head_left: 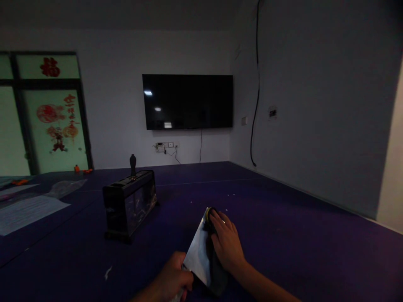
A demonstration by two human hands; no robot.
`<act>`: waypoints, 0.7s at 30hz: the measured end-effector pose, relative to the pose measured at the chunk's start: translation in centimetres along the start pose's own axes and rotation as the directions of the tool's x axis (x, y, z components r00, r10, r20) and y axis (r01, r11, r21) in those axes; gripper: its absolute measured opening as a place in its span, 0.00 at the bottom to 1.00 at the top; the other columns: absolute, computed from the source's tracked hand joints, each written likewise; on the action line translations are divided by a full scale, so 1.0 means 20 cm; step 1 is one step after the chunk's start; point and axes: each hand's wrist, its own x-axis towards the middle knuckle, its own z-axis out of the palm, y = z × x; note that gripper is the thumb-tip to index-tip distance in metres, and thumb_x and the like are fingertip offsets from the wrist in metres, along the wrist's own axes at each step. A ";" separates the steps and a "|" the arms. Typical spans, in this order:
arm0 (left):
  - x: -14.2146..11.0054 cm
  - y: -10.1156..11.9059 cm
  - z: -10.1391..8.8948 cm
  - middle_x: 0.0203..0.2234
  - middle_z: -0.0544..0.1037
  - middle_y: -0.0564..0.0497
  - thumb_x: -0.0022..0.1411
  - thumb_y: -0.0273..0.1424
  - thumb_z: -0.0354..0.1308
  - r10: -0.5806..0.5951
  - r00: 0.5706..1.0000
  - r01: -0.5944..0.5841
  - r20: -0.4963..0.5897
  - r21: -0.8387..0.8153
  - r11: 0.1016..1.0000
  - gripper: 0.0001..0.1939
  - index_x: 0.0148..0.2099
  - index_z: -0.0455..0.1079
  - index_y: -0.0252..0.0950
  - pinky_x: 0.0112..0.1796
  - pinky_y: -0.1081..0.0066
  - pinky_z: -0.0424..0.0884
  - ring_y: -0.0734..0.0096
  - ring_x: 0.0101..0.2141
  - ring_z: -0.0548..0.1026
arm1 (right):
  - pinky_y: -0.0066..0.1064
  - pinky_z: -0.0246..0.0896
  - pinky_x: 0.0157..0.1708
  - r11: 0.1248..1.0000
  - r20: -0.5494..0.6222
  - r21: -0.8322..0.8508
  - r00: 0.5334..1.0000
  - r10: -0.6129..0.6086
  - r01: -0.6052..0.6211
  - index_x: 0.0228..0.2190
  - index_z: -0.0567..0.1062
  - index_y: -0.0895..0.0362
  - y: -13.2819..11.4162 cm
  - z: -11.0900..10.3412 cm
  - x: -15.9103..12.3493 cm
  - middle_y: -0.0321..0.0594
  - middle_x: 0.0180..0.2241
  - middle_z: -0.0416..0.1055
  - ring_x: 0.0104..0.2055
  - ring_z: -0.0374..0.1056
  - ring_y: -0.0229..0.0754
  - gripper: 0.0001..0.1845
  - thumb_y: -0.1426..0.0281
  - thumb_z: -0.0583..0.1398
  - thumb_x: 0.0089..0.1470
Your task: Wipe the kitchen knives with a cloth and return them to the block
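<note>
Low in the middle, my left hand [179, 274] is closed around the near end of a cleaver [198, 253], whose broad, shiny blade tilts up and away from me. The handle is mostly hidden in the fist. My right hand [228, 243] lies along the far right side of the blade, fingers bent over a dark pad with a yellow edge [208, 214] and pressing it on the metal. Beneath that hand the right part of the blade looks dark, in shadow or covered; I cannot tell which.
A black case with a clear side [140, 207] stands on the purple tabletop [283, 247] at left, with a small dark vase [133, 164] on top. Papers [31, 212] and clear plastic [67, 187] lie farther left. A white scrap [108, 272] is near me. A television [189, 102] hangs behind.
</note>
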 end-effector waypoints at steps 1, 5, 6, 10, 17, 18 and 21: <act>0.00 0.00 0.00 0.09 0.63 0.63 0.35 0.17 0.47 0.001 1.000 -0.001 -0.010 0.002 1.000 0.18 0.33 0.60 0.34 0.10 0.81 0.49 0.82 0.07 0.57 | 0.45 0.43 0.54 1.000 -0.008 -0.005 1.000 0.007 -0.007 0.52 0.61 0.59 0.01 0.01 0.00 0.39 0.57 0.53 0.59 0.44 0.49 0.28 0.75 0.49 0.46; -0.01 -0.01 0.00 0.08 0.62 0.63 0.35 0.18 0.47 -0.005 0.999 0.006 -0.033 0.033 0.999 0.17 0.32 0.61 0.34 0.10 0.82 0.49 0.82 0.07 0.57 | 0.46 0.38 0.56 1.000 -0.014 0.014 1.000 -0.006 0.006 0.54 0.58 0.61 0.03 0.04 0.00 0.42 0.57 0.51 0.60 0.42 0.48 0.28 0.72 0.49 0.49; -0.01 -0.01 0.00 0.08 0.62 0.63 0.35 0.18 0.47 -0.007 1.000 0.008 -0.022 0.041 0.999 0.16 0.31 0.61 0.34 0.10 0.82 0.48 0.82 0.07 0.57 | 0.46 0.38 0.56 1.000 -0.011 0.024 1.000 -0.017 0.017 0.54 0.58 0.61 0.03 0.04 0.00 0.42 0.57 0.51 0.60 0.42 0.48 0.27 0.71 0.48 0.50; 0.00 -0.01 0.00 0.09 0.63 0.62 0.35 0.17 0.47 0.003 1.000 -0.003 -0.023 0.023 1.000 0.16 0.31 0.61 0.34 0.10 0.81 0.49 0.82 0.07 0.56 | 0.49 0.35 0.56 0.995 -0.010 0.071 0.998 -0.070 0.070 0.54 0.56 0.60 0.03 0.03 0.01 0.42 0.58 0.50 0.60 0.40 0.47 0.27 0.72 0.48 0.51; -0.02 0.01 0.01 0.10 0.63 0.61 0.35 0.17 0.47 0.038 0.999 -0.038 -0.003 0.035 0.999 0.14 0.29 0.63 0.33 0.11 0.81 0.49 0.84 0.07 0.56 | 0.49 0.36 0.57 0.978 0.020 0.157 0.990 -0.143 0.138 0.54 0.56 0.60 0.03 0.02 0.02 0.43 0.58 0.50 0.61 0.36 0.46 0.29 0.76 0.48 0.49; -0.02 0.01 0.01 0.11 0.64 0.62 0.35 0.17 0.47 0.040 0.999 -0.039 -0.006 0.039 0.998 0.15 0.30 0.62 0.33 0.11 0.81 0.49 0.84 0.07 0.56 | 0.49 0.36 0.57 0.975 0.029 0.163 0.987 -0.157 0.150 0.54 0.57 0.61 0.02 0.02 0.02 0.43 0.58 0.50 0.61 0.35 0.45 0.29 0.77 0.48 0.48; -0.01 0.01 0.00 0.11 0.64 0.62 0.35 0.18 0.47 0.034 0.999 -0.034 -0.011 0.040 0.999 0.16 0.32 0.61 0.34 0.11 0.80 0.50 0.83 0.07 0.56 | 0.47 0.35 0.58 0.966 0.067 0.179 0.978 -0.200 0.185 0.54 0.57 0.61 0.01 0.02 0.02 0.42 0.58 0.48 0.61 0.33 0.43 0.30 0.79 0.48 0.46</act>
